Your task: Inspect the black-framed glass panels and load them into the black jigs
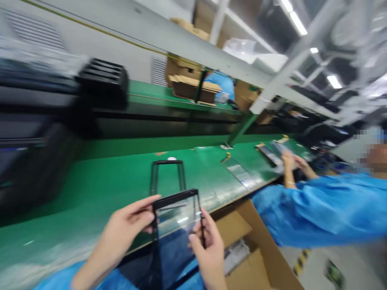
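Between my hands is a clear glass panel with a black border (177,196), tilted up in front of me over the bench's near edge. My left hand (128,227) pinches its left side near the top corner, thumb in front. On the opposite side, my right hand (210,245) grips the right border, with some fingers showing through the glass. Just beyond the panel, a thin black rectangular frame (167,162) lies on the green bench top (121,173). Beside that frame's far edge is a small white round thing (171,158).
An open cardboard box (256,233) stands below the bench edge, right of my hands. A co-worker in a blue sleeve (320,209) handles a panel at right. Another clear panel (240,173) lies on the bench. Black slotted trays (104,80) stand at left; a post (244,125) rises behind.
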A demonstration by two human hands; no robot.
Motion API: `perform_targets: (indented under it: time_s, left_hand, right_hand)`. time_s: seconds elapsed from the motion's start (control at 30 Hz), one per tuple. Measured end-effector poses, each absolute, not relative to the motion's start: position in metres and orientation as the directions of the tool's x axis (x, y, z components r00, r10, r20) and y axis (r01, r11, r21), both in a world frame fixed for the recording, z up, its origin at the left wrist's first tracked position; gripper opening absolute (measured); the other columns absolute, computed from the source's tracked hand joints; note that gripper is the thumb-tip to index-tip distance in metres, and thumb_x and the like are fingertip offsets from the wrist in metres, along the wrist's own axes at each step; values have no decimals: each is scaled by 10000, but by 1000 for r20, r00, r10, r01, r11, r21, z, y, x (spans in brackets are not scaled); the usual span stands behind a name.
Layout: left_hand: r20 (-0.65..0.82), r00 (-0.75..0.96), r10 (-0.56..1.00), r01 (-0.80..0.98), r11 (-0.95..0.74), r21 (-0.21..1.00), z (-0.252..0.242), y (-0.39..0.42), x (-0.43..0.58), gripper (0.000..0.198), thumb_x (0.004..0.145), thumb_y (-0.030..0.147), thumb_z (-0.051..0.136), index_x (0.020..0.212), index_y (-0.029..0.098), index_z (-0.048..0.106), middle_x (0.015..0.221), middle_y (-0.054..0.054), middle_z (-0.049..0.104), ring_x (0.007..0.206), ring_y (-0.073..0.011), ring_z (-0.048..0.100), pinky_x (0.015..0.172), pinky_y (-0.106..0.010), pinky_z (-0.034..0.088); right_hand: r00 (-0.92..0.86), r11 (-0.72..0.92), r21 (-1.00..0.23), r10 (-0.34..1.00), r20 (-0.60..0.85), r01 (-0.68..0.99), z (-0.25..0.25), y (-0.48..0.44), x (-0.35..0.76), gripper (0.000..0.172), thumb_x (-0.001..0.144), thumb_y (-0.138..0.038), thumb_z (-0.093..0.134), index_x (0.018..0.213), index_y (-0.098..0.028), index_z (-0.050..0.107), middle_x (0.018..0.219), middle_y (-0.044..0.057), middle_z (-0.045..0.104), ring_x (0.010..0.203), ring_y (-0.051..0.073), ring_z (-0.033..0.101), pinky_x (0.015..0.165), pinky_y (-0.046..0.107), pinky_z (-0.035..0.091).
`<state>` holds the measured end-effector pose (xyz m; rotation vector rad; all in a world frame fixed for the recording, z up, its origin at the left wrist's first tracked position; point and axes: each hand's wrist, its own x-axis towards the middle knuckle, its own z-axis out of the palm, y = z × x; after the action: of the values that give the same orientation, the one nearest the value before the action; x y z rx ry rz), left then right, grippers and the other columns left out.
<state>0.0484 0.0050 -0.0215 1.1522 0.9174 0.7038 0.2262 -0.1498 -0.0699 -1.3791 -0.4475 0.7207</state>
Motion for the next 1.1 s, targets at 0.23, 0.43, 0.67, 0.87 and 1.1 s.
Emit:
perform_targets:
  time_s: [0.23, 0.43, 0.67, 0.87, 1.1]
  left_hand:
    - [-278, 492, 825, -159, 399, 903, -23, 1, 55, 607, 739, 475, 949, 1257, 183, 825, 810, -69, 771, 700, -178, 690, 604, -243, 605]
    - [-287, 500, 817, -185, 425, 886, -20, -3, 54, 565, 760, 413, 943, 1264, 190, 823, 798, -61, 775, 713, -184, 711, 616, -239, 603]
    - [-300, 452, 840, -215, 429, 877, -20, -3, 56, 579, 723, 415, 957, 1229, 162, 837, 749, -62, 771, 656, -184, 707, 581, -246, 591]
    - [-307, 495, 813, -207, 454, 867, -20, -3, 52, 592, 753, 412, 950, 1285, 189, 814, 771, -68, 794, 698, -188, 734, 592, -228, 604]
    - [-317, 480, 818, -211, 458, 863, -18, -3, 52, 584, 746, 400, 956, 1284, 221, 814, 970, -99, 827, 785, -209, 778, 570, -215, 625]
  right_hand:
    - [686, -14, -978, 711, -155, -207, -67, -153, 227, 727, 832, -447, 895, 1480, -289, 605, 912, -22, 653, 609, 106, 615, 526, 209, 538]
    - [688, -45, -977, 703, -179, -208, -59, -152, 224, 695, 838, -469, 895, 1453, -284, 630, 923, -10, 658, 625, 111, 617, 519, 204, 527]
    - [687, -75, -984, 708, -165, -159, -55, -156, 223, 683, 871, -457, 857, 1486, -275, 624, 957, 14, 672, 637, 123, 625, 541, 239, 568]
    - [671, -80, -978, 717, -189, -191, -47, -156, 223, 670, 867, -431, 864, 1480, -293, 630, 927, -3, 674, 658, 125, 647, 557, 227, 574]
    - [652, -125, -974, 725, -220, -189, -42, -154, 224, 746, 859, -437, 869, 1528, -269, 582, 925, -6, 655, 639, 121, 627, 526, 223, 552]
